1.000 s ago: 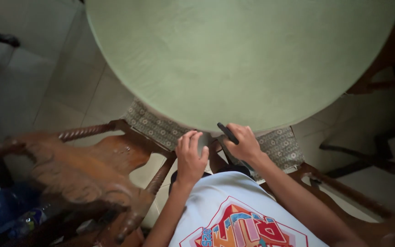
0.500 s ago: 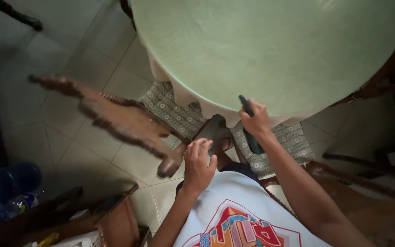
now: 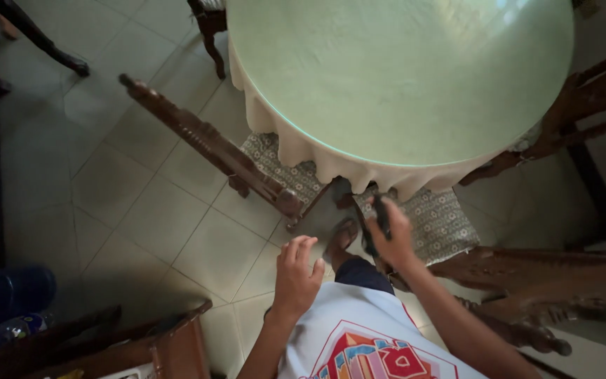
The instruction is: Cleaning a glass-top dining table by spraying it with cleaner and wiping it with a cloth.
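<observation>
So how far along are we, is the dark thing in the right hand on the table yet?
Not yet. Done: the carved wooden chair stands angled out from the round green table. In hand: the right hand has a closed grip on the slim dark object, below the table's edge, over a patterned seat cushion. The left hand is open, holding nothing. Left: getting the object onto the table.

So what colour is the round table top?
Pale green table top, over a cream skirt; the head view shows it.
</observation>
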